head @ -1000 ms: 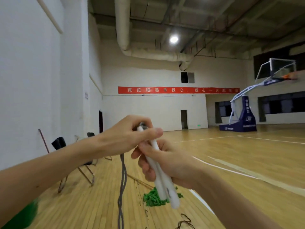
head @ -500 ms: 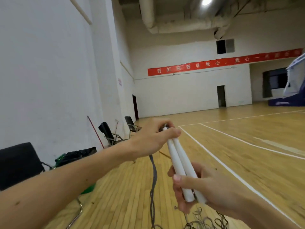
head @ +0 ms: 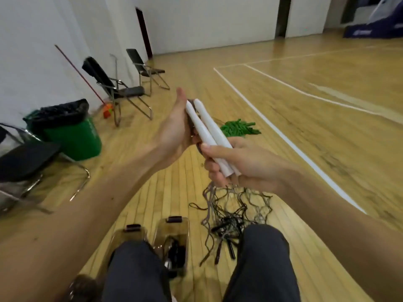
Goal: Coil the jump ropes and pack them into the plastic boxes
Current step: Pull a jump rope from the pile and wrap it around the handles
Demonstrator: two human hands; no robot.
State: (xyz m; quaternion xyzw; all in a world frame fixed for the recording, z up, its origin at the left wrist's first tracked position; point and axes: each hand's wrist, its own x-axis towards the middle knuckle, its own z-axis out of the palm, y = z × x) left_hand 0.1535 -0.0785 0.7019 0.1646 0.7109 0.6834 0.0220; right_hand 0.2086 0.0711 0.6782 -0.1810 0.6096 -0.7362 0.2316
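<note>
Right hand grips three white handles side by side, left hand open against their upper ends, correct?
Not quite. The head view shows two white handles, not three. The right hand grips them side by side; the left hand lies open against their upper ends.

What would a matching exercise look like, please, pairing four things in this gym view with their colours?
Things:
1 jump rope handles
2 bin
3 broom stick
4 floor

Colours:
a red
b yellow-brown
c white
d green

Pairs: 1-c, 2-d, 3-a, 4-b.
</note>
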